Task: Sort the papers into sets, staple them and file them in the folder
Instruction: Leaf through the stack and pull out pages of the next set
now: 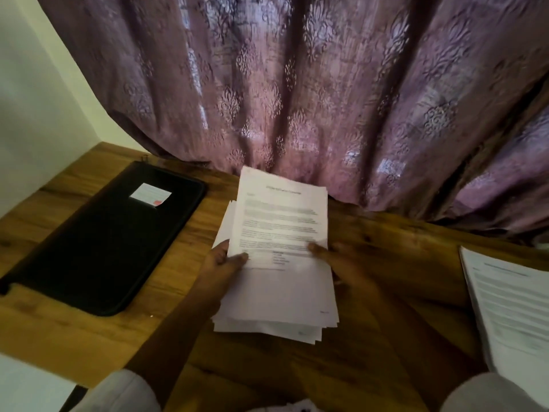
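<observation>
Papers (280, 230) run lengthwise toward curtain (297, 84).

Loose white printed paper stack (279, 263), unevenly fanned, at centre; closed black zipped folder (110, 239) lying flat at nine o'clock; second printed set (511, 307) at three o'clock.

Blurred and cropped
Print on the paper stack (279, 221) is unreadable; right hand (341, 263) blurs; at 4 o'clock a second paper set (511, 307) runs off-frame; folder label (150, 194) illegible.
</observation>
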